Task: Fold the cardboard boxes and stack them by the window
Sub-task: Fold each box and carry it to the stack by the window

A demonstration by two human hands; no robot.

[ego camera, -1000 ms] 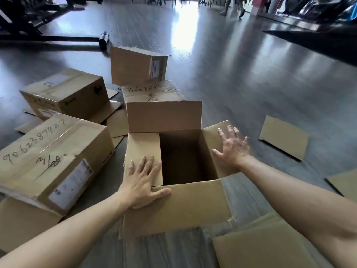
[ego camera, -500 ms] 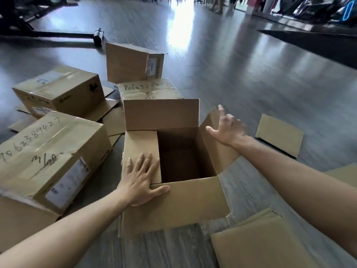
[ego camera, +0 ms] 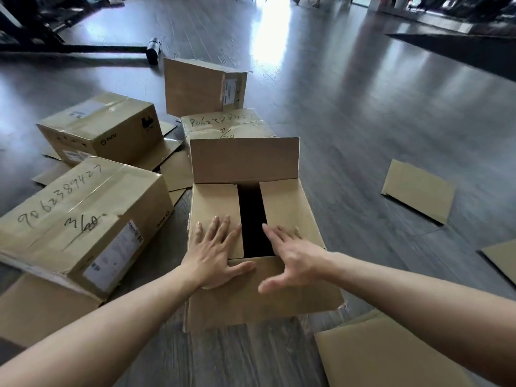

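Head view, five cardboard boxes, nearest box [ego camera: 245, 163] half-closed, left hand [ego camera: 213, 255] and right hand [ego camera: 293, 258] flat, fingers spread, pressing two flaps.

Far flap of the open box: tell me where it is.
In the head view the far flap stands upright at centre, behind the two side flaps pressed down by the left hand and right hand.

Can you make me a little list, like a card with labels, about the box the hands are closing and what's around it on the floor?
box being closed: open cardboard box, on the floor
side flaps: both folded in, dark gap between them
far flap: far flap standing upright
near flap: hanging outward toward the person
left hand: left hand flat on the left side flap
right hand: right hand spread over the right side flap
nearby: taped box with handwritten numbers to the left
loose piece: flat cardboard sheet to the right
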